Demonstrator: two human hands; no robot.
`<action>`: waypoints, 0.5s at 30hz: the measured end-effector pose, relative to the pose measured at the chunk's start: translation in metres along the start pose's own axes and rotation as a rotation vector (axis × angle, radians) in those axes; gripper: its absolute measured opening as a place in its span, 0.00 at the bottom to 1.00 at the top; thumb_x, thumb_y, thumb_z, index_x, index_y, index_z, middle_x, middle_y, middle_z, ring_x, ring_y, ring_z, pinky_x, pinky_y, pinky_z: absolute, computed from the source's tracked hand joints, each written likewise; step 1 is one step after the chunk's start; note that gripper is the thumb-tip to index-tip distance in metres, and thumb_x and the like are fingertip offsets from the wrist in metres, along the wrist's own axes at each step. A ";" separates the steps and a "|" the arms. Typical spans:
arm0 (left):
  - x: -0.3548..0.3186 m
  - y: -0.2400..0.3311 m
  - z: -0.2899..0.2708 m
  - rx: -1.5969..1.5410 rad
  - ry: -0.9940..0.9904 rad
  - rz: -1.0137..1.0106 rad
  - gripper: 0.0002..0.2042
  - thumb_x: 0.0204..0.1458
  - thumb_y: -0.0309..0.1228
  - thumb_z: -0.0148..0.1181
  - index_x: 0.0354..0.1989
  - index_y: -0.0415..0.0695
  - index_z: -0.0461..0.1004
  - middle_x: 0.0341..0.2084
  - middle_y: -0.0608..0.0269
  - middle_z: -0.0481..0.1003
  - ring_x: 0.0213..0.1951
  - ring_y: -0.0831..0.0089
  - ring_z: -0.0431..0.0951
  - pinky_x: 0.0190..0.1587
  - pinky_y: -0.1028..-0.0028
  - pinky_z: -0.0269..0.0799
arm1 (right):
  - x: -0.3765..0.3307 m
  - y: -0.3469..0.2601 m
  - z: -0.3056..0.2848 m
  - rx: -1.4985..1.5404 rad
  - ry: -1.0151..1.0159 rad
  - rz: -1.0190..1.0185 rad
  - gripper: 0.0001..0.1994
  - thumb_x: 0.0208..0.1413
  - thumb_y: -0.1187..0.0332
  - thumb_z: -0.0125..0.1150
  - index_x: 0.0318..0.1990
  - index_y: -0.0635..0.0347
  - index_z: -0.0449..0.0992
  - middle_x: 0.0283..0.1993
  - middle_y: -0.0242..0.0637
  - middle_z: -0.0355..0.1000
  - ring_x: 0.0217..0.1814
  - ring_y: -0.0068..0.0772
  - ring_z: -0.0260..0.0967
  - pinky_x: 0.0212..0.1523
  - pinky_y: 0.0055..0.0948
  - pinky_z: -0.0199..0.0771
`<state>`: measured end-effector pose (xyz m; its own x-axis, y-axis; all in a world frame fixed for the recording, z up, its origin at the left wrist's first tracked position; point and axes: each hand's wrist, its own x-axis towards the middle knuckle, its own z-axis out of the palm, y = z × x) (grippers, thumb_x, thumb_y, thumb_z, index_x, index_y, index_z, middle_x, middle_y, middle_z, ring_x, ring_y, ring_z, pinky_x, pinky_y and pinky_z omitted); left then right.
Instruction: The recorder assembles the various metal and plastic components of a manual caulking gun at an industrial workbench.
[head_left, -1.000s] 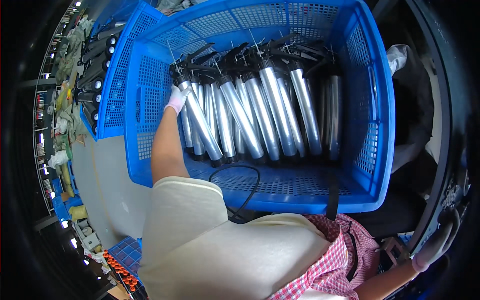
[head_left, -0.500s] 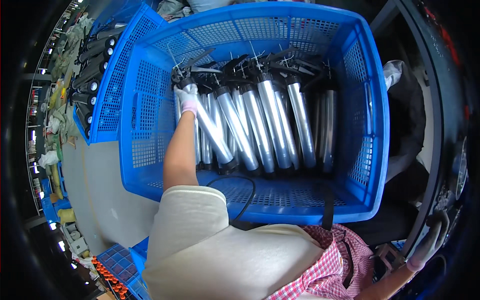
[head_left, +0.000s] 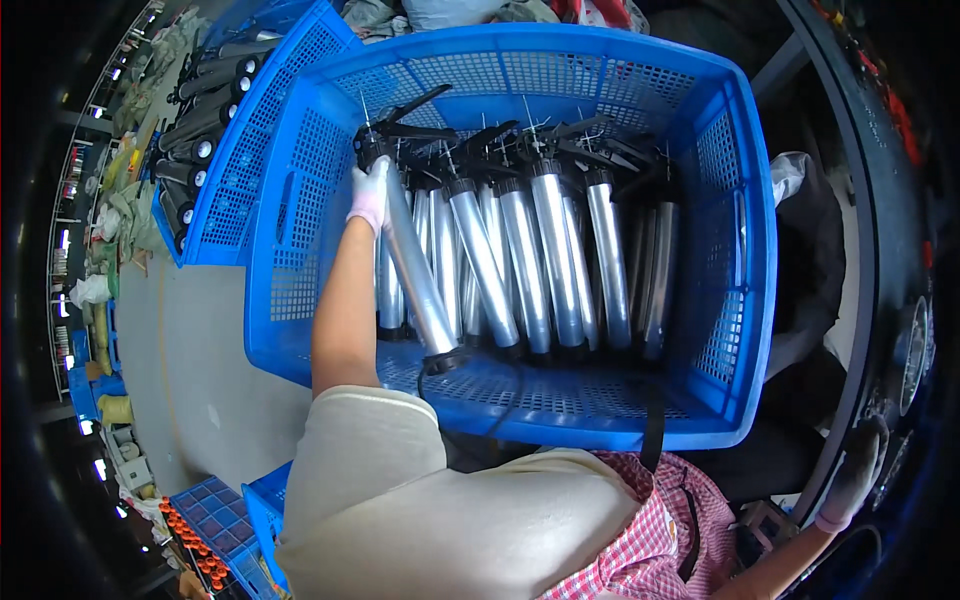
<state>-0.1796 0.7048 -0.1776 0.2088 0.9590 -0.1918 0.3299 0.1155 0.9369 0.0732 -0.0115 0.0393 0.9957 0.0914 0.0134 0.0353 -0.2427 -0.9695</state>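
Observation:
My left hand (head_left: 371, 196), in a white and pink glove, is closed around the top of a caulking gun (head_left: 416, 275) with a silver barrel, just below its black handle. The gun leans, its black lower end towards me, above the floor of a large blue crate (head_left: 262, 330). Beside it, several more silver caulking guns (head_left: 553, 250) lie side by side, black handles and thin rods at the far side. Far to the right, my gloved right hand (head_left: 852, 478) rests by the edge of a dark bench (head_left: 850, 330), fingers stretched out and nothing seen in them.
A second blue crate (head_left: 225, 225) on the left holds dark tubes with white round ends. At lower left stands a blue tray (head_left: 215, 520) beside a row of orange-topped parts (head_left: 195, 545). Bags and cloth (head_left: 455, 12) lie beyond the crate. A dark strap (head_left: 653, 430) hangs over its near rim.
My left hand has lifted the caulking gun away from the others, and its lower end has swung out towards me. My right hand stays by the bench. The whole view has shifted slightly.

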 end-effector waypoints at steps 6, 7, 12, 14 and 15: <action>0.016 -0.018 -0.004 -0.021 0.150 0.023 0.35 0.47 0.50 0.59 0.53 0.29 0.60 0.39 0.47 0.72 0.40 0.60 0.75 0.43 0.63 0.73 | -0.005 0.019 -0.021 -0.077 0.004 0.047 0.14 0.66 0.63 0.47 0.51 0.61 0.71 0.38 0.26 0.69 0.38 0.17 0.62 0.43 0.19 0.61; 0.021 -0.010 -0.009 -0.038 0.116 0.012 0.35 0.47 0.50 0.59 0.52 0.29 0.61 0.39 0.47 0.72 0.40 0.59 0.75 0.44 0.63 0.73 | -0.008 0.019 -0.018 -0.049 -0.021 0.032 0.13 0.66 0.63 0.48 0.51 0.60 0.72 0.38 0.26 0.69 0.37 0.17 0.63 0.43 0.20 0.62; 0.043 -0.005 -0.022 0.161 0.141 0.088 0.33 0.46 0.45 0.62 0.52 0.30 0.63 0.46 0.45 0.73 0.46 0.59 0.74 0.51 0.65 0.68 | -0.018 0.039 -0.034 -0.085 0.055 0.069 0.14 0.66 0.63 0.48 0.51 0.59 0.72 0.38 0.27 0.70 0.37 0.17 0.64 0.42 0.19 0.62; 0.057 -0.024 -0.020 0.130 0.153 0.156 0.32 0.46 0.43 0.63 0.53 0.31 0.63 0.45 0.48 0.73 0.45 0.61 0.74 0.50 0.65 0.69 | -0.024 0.047 -0.041 -0.033 0.102 0.113 0.14 0.66 0.62 0.48 0.51 0.59 0.72 0.38 0.28 0.71 0.37 0.18 0.65 0.42 0.19 0.62; 0.055 -0.023 -0.024 0.130 0.156 0.152 0.32 0.46 0.43 0.63 0.53 0.31 0.63 0.45 0.48 0.73 0.45 0.61 0.74 0.50 0.65 0.69 | -0.024 0.051 -0.046 -0.091 0.049 0.089 0.14 0.66 0.62 0.48 0.51 0.59 0.72 0.39 0.28 0.71 0.38 0.18 0.65 0.42 0.19 0.63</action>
<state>-0.1977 0.7607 -0.2032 0.1236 0.9923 0.0051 0.4231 -0.0574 0.9043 0.0551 -0.0703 0.0006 0.9982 0.0187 -0.0574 -0.0478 -0.3348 -0.9411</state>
